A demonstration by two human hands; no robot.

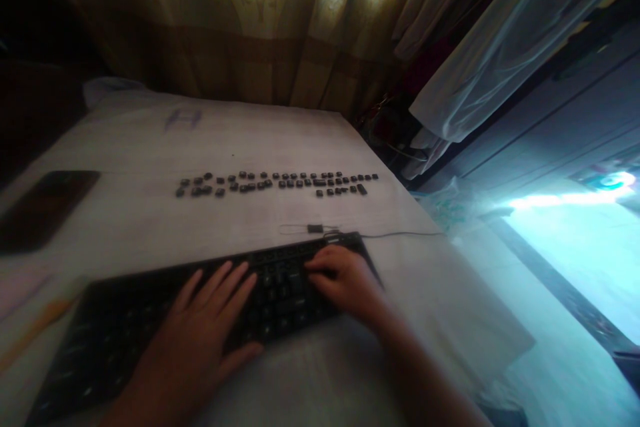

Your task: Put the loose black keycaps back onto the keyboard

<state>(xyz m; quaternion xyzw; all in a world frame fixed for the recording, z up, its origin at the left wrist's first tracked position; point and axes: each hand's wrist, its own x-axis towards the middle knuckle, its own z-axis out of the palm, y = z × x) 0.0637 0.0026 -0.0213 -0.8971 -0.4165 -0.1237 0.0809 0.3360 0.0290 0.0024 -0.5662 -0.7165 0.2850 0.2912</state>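
A black computer keyboard [280,293] lies slanted across the front of the table. My left hand [200,327] rests flat on its middle, fingers spread and holding nothing. Over the keyboard's right part, my right hand [340,280] has thumb and forefinger drawn together in a pinch; whatever is between them is too small and blurred to name. Several loose black keycaps [320,183] lie in uneven rows behind the keyboard. Between those rows and the keyboard sits a wire keycap puller [315,229] with a dark middle and thin loops.
A dark phone [47,207] lies at the left. Nearer on that side is a blurred orange-handled tool [45,320]. The keyboard's cable [400,235] runs off to the right over the white tablecloth [260,133]. Curtains [240,20] hang behind the table.
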